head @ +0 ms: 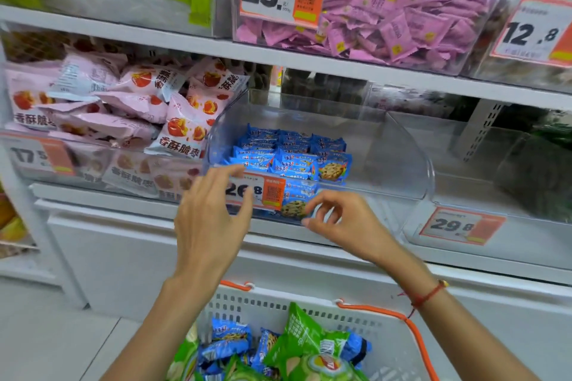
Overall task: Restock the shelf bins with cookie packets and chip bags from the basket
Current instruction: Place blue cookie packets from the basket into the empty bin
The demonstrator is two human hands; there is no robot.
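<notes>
Reaching up side by side, both hands hover in front of the clear bin (387,145) on the middle shelf. The left hand (210,216) is raised with fingers straight and spread, fingertips level with the bin's front lip and covering part of the price tag (263,192); it holds nothing. The right hand (343,223) sits just beside it, palm down, fingers loosely curled toward the thumb at the bin's lower front edge. Whether it pinches anything there, I cannot tell. A red string bracelet (428,295) circles that wrist.

Inside the bin, blue cookie packets (294,155) are stacked at the left side, the right side bare. The pile is too dense to count exactly. More show through the front wall behind the tag.

Down below, the white basket (356,315) with orange handles is cut off by the frame's bottom edge. It holds green chip bags (309,349), at least two, and a few blue packets, roughly three showing, partly buried.

Left of the bin, pink snack bags (123,108) are heaped high. Above, purple packets (402,18) fill another bin. Four price tags are readable; the far left one is blurred.
</notes>
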